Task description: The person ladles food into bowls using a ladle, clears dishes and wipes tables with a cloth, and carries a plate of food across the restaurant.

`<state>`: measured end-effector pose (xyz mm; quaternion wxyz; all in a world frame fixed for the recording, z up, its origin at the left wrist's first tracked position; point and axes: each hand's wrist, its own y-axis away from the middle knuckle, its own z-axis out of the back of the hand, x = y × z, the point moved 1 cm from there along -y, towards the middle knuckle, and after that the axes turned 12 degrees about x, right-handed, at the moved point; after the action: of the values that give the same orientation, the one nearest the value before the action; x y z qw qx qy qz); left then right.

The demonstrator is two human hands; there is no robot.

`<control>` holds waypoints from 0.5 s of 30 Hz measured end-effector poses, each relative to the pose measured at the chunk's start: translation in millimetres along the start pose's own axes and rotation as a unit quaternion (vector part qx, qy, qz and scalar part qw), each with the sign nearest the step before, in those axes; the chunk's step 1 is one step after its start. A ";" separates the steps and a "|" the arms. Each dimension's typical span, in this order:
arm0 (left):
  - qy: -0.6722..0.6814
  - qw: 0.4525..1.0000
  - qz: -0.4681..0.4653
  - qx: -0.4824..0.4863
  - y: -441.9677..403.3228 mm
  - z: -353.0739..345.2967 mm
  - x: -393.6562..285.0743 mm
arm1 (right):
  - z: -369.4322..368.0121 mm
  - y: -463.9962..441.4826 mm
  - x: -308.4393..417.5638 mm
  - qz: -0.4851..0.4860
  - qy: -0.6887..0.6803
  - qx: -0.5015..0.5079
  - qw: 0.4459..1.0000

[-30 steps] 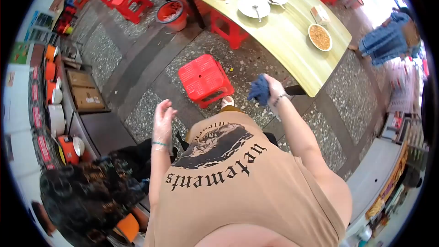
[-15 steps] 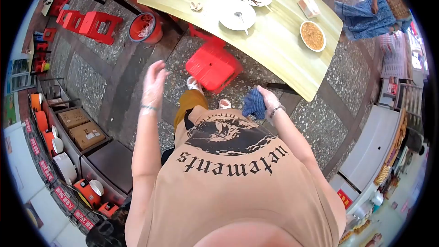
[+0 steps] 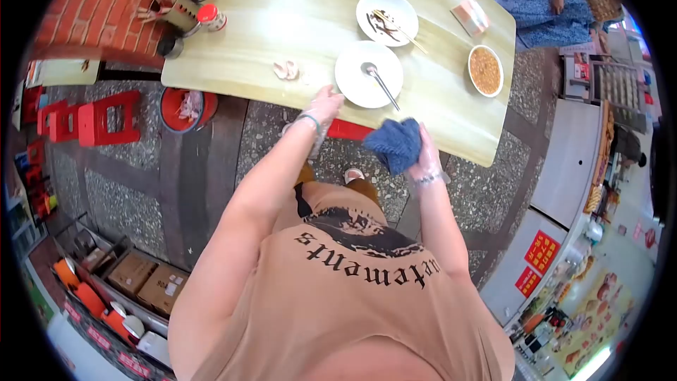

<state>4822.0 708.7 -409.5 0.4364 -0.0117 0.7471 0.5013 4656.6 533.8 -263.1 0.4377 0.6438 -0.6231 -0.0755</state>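
Note:
My right hand [image 3: 426,155] holds a crumpled blue cloth [image 3: 395,145] just off the table's front edge. My left hand [image 3: 325,107], in a clear glove, reaches to the table edge beside a white plate [image 3: 352,85]; its fingers are close together, and whether they touch the plate I cannot tell. A metal spoon [image 3: 381,87] lies on that plate. Behind it, a second plate [image 3: 374,3] carries chopsticks and dark food scraps. Crumpled tissue [image 3: 285,70] lies left of the plates. A bowl of orange-brown food [image 3: 485,70] and a tissue box [image 3: 470,16] stand to the right.
The table [image 3: 282,21] has chopstick holders [image 3: 178,14] and a red-lidded jar [image 3: 211,17] at its left. Below are a red bin [image 3: 185,109] and, partly hidden, a red stool [image 3: 348,129]. More red stools [image 3: 109,118] stand left. A person in blue [image 3: 557,7] is at the upper right.
The view has moved up to the table. The red stool is now mostly under it. My left hand has moved right and forward to the plate; my right hand still grips the cloth.

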 end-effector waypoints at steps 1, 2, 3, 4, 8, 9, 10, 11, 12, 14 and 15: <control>0.046 0.997 -0.038 0.059 -32.8 2.8 7.0 | -1.8 2.9 -4.8 0.011 -0.052 0.027 0.998; 0.130 0.989 0.003 0.076 -24.0 -3.6 -19.4 | -5.8 8.2 -7.4 0.011 -0.053 0.017 0.998; 0.132 0.988 0.009 0.080 -31.7 -7.8 -22.7 | -10.3 14.9 -8.3 0.028 -0.036 -0.019 0.999; 0.166 0.983 -0.016 0.080 -40.4 -10.1 -23.4 | -11.6 19.4 -6.8 0.045 -0.018 -0.054 0.997; 0.110 0.991 -0.020 0.068 -49.9 -6.2 -7.4 | 40.5 23.2 12.9 0.167 0.034 -0.157 0.973; 0.095 0.994 -0.011 0.059 -36.9 -2.0 -14.3 | 41.9 21.4 21.8 0.198 0.059 -0.189 0.960; 0.098 0.994 -0.008 0.054 -17.2 3.6 -21.5 | 49.1 15.4 29.1 0.211 0.070 -0.183 0.958; 0.162 0.984 -0.013 0.073 7.6 9.9 -29.3 | 55.9 5.6 34.5 0.223 0.082 -0.175 0.955; 0.226 0.970 -0.020 0.089 31.2 17.2 -35.6 | 57.0 -7.3 37.5 0.225 0.094 -0.194 0.950; 0.200 0.975 -0.006 0.101 77.9 42.0 -40.0 | 75.0 -48.8 33.0 0.203 0.148 -0.214 0.944; 0.164 0.979 0.005 0.123 95.7 57.7 -38.7 | 82.7 -77.5 27.6 0.196 0.196 -0.235 0.932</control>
<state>4839.3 783.8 -319.8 0.3033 -0.0363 0.8647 0.3987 4666.3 458.7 -351.7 0.6959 0.3894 -0.6033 -0.0053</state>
